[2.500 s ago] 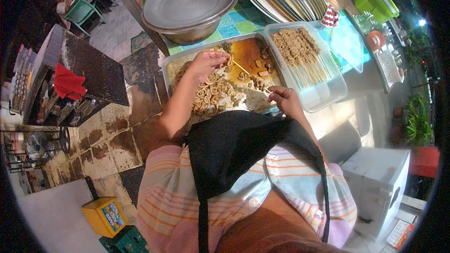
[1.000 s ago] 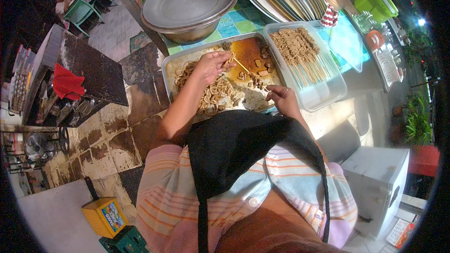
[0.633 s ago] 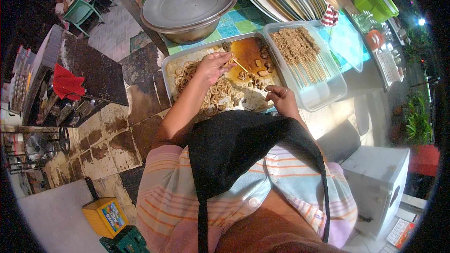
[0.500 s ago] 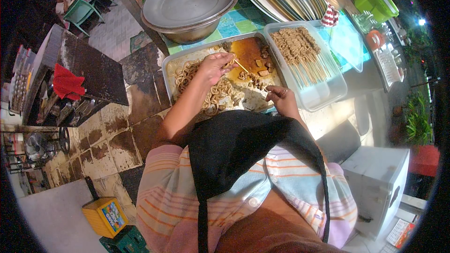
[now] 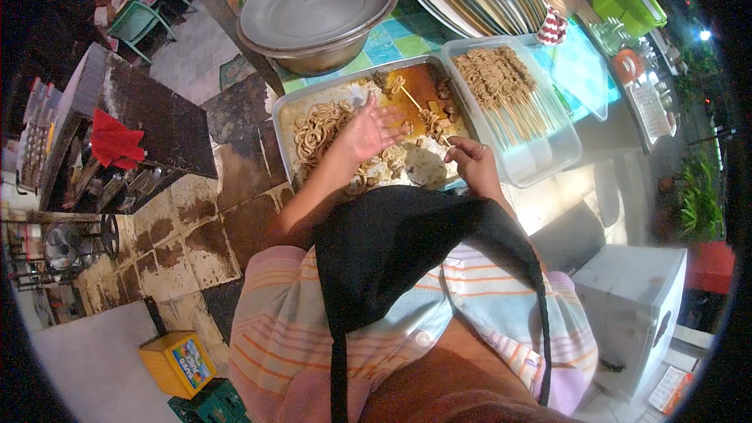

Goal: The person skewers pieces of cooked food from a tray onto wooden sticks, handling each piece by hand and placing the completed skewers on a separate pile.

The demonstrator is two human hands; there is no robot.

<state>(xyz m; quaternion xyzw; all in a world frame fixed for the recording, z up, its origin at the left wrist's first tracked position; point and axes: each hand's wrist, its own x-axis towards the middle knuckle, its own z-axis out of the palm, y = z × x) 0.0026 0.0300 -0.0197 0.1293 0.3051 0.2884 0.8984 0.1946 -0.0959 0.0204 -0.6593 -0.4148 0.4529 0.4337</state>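
Note:
A rectangular metal tray lies in front of me, with a heap of curly brown strips, looking like cooked intestines, on its left. Brown liquid pools in its far right part, with darker chunks in it. My right hand, at the tray's near right edge, pinches the near end of a wooden skewer. Brown pieces sit on the skewer near that hand, and a looped piece is at its far tip. My left hand is over the middle of the tray, palm up, fingers spread, holding nothing.
Right of the tray stands a clear plastic container of loaded skewers. Behind are a large metal pan with a lid and a stack of plates under a cloth. A dark counter with a red cloth stands left.
My left hand has let go of the piece at the skewer's tip, opened and turned palm up. My right hand keeps its pinch on the skewer.

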